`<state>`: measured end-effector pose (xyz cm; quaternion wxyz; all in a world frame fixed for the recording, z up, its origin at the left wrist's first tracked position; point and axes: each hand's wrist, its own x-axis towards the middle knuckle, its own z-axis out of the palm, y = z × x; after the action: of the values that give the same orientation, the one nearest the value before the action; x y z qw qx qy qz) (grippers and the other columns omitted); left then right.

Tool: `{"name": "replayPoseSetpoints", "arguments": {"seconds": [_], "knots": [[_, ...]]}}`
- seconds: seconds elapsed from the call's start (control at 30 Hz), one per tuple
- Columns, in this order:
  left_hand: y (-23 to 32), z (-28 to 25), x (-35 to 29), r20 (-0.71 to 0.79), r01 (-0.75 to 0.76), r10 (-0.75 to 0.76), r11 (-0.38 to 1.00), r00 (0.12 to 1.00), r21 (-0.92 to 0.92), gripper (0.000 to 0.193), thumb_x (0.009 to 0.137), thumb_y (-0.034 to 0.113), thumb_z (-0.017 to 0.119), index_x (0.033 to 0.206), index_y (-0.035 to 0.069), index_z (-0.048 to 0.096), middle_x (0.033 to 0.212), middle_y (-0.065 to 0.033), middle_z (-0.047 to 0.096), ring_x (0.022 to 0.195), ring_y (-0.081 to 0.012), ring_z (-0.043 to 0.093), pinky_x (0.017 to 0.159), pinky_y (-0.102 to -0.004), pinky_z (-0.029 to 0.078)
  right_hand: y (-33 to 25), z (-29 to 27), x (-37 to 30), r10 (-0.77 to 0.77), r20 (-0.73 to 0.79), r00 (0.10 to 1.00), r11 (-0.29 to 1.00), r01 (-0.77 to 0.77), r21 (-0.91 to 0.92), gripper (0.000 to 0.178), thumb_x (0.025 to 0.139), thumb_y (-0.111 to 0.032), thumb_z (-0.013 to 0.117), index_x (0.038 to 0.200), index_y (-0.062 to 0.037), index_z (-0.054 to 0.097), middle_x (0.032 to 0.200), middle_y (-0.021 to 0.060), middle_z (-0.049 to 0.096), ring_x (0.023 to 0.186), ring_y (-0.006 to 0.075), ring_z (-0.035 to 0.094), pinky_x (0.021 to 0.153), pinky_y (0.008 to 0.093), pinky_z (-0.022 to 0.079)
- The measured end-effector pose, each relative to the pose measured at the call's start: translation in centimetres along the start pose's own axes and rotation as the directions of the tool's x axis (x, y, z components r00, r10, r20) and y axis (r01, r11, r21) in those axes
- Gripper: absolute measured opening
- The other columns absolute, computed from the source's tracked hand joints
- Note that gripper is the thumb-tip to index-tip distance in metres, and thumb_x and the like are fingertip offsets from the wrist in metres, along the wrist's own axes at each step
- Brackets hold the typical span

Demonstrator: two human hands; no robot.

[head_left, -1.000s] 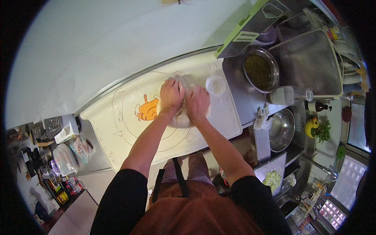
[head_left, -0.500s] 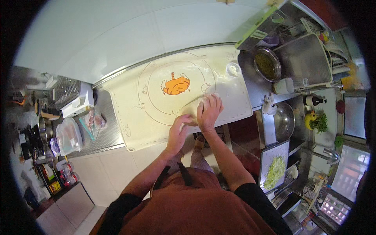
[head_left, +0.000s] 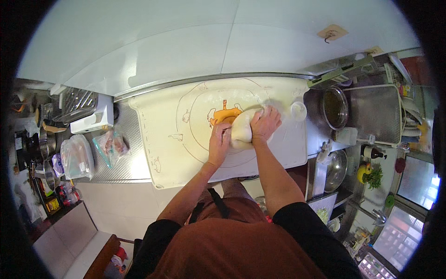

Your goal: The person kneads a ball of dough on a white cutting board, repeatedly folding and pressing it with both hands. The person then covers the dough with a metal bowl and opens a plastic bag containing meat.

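Observation:
A pale, smooth lump of dough (head_left: 242, 129) lies on a cream-coloured mat (head_left: 162, 160), just right of its middle. My right hand (head_left: 266, 123) wraps its fingers over the dough's right side. Against the left edge of the dough, my left hand (head_left: 219, 143) presses with its fingers bent; its fingertips are partly hidden. Behind the dough, an orange cartoon animal (head_left: 226, 114) printed on the mat shows in part. A small round dish of white powder (head_left: 298, 111) stands at the mat's far right corner.
A metal bowl (head_left: 335, 108) and a steel tray (head_left: 374, 114) are to the right, with a sink bowl (head_left: 335, 171) and a cutting board (head_left: 323, 203) nearer. Plastic bags (head_left: 110, 146) and a white appliance (head_left: 92, 119) sit left. A wall (head_left: 186, 46) rises behind the mat.
The whole view has shifted, with the mat lower in the picture. My hands have moved away from the mat's near edge with the dough, which now shows as a thick lump between them.

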<state>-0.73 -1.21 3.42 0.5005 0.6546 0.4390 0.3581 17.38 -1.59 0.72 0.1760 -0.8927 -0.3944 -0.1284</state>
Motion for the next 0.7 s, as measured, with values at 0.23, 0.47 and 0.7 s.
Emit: {"name": "replayPoseSetpoints", "arguments": {"seconds": [0.23,0.47,0.7], "knots": [[1.6,6.1,2.8,-0.187,0.008,-0.005,1.0,0.982,0.017,0.046,0.093,0.019,0.065,0.133,-0.001,0.052,0.131,-0.0206,0.054,0.122,-0.0343,0.049,0.107,-0.0413,0.037,0.5,2.7,4.2,-0.011,0.027,1.0,0.999,0.012,-0.039,0.029,0.084,-0.032,0.055,0.098,-0.008,0.065,0.104,0.0093,0.062,0.103,0.0294,0.054,0.091,0.0462,0.041],[3.8,12.1,2.7,-0.37,0.065,-0.043,0.997,0.928,0.048,0.057,0.095,0.023,0.063,0.137,-0.009,0.042,0.138,-0.0306,0.045,0.128,-0.0433,0.041,0.112,-0.048,0.03,1.3,4.8,9.1,-0.096,0.28,0.955,0.995,0.095,0.018,0.03,0.091,-0.033,0.05,0.094,-0.0086,0.068,0.099,0.0122,0.069,0.102,0.0317,0.062,0.087,0.0473,0.048],[6.1,6.6,-4.4,-0.149,0.387,-0.479,0.827,0.865,-0.408,0.049,0.103,0.032,0.05,0.137,-0.002,0.047,0.131,-0.0222,0.053,0.118,-0.033,0.052,0.102,-0.0404,0.042,1.3,-6.8,4.7,-0.468,0.44,0.767,0.883,0.42,0.208,0.038,0.095,-0.041,0.055,0.099,-0.0045,0.064,0.107,0.02,0.066,0.101,0.0363,0.063,0.083,0.0456,0.05]]}}
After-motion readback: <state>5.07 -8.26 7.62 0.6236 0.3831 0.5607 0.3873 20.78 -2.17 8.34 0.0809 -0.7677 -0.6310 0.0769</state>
